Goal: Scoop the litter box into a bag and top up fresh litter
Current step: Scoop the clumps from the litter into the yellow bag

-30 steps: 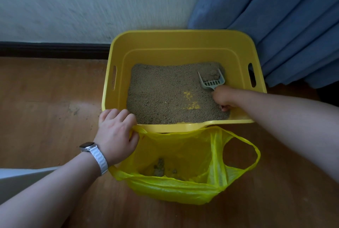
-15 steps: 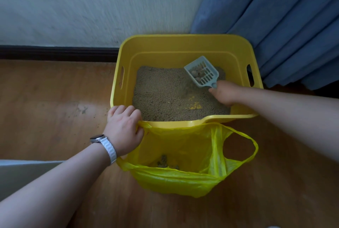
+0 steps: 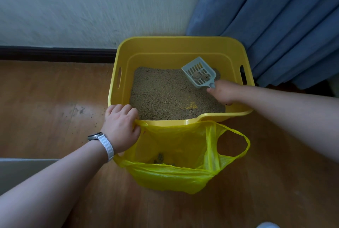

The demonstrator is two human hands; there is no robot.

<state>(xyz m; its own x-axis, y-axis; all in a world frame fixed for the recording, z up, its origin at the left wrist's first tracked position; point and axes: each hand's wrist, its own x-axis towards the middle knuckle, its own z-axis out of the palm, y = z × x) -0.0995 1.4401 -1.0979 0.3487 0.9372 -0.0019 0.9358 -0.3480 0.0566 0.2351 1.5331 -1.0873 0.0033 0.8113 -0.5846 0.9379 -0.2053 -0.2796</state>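
Note:
A yellow litter box (image 3: 176, 47) stands on the wooden floor, its bottom covered with brown litter (image 3: 165, 95). My right hand (image 3: 222, 92) grips the handle of a grey slotted scoop (image 3: 199, 71), raised above the litter at the box's far right with a few clumps lying in it. In front of the box sits an open yellow plastic bag (image 3: 176, 176) with dark clumps at its bottom. My left hand (image 3: 121, 126) grips the bag's left handle against the box's near rim. A white-strapped watch is on that wrist.
A pale wall with a dark skirting board (image 3: 55, 54) runs behind the box. Blue curtains (image 3: 284, 26) hang at the right, touching the box's far corner. Scattered litter grains (image 3: 78, 111) lie on the floor to the left. A grey surface (image 3: 22, 171) is at the lower left.
The scoop rose out of the litter at the far right, carrying clumps, and litter has sifted out through its slots. My left hand kept its hold on the bag.

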